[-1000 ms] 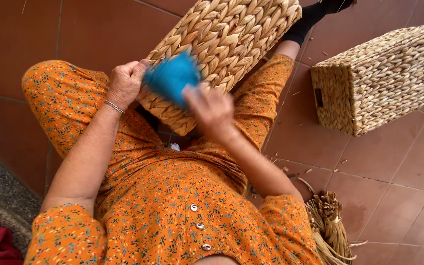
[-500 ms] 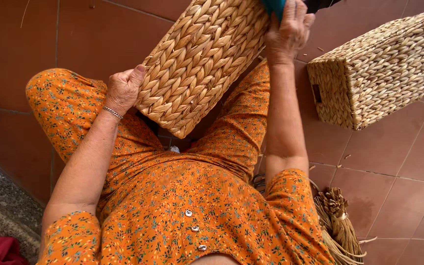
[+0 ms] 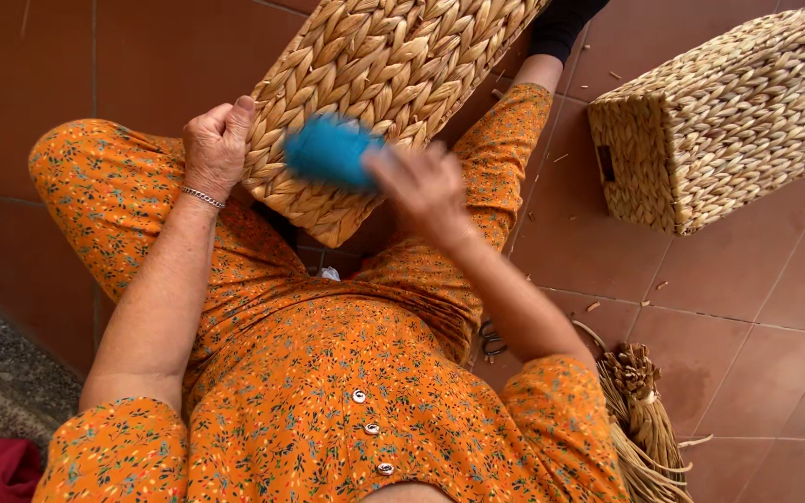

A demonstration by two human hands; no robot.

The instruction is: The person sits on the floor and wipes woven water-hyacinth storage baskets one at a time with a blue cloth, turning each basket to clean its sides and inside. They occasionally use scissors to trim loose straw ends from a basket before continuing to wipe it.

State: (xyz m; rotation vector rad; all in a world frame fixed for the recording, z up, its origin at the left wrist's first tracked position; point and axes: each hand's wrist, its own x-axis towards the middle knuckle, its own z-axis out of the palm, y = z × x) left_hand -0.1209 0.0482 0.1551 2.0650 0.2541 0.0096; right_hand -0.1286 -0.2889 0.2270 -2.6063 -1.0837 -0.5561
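Red tiled floor, person seated, orange floral dress.

Head view: woven basket [image 3: 393, 84] across lap, 12 o'clock. Left hand [image 3: 217, 146] curled closed on its left edge. Right hand [image 3: 426, 186] clasps blue brush [image 3: 331, 152], blurred, over weave. Judgement: brace basket firmly, stroke along weave. Half second ago brush was beyond basket's far end; now near end. Second basket [image 3: 738, 121] at 2 o'clock, apart.

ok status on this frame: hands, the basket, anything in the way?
Left hand grips edge of woven basket on lap. Right hand holds blurred blue object against its weave. Second basket on floor, apart; nothing in the way.
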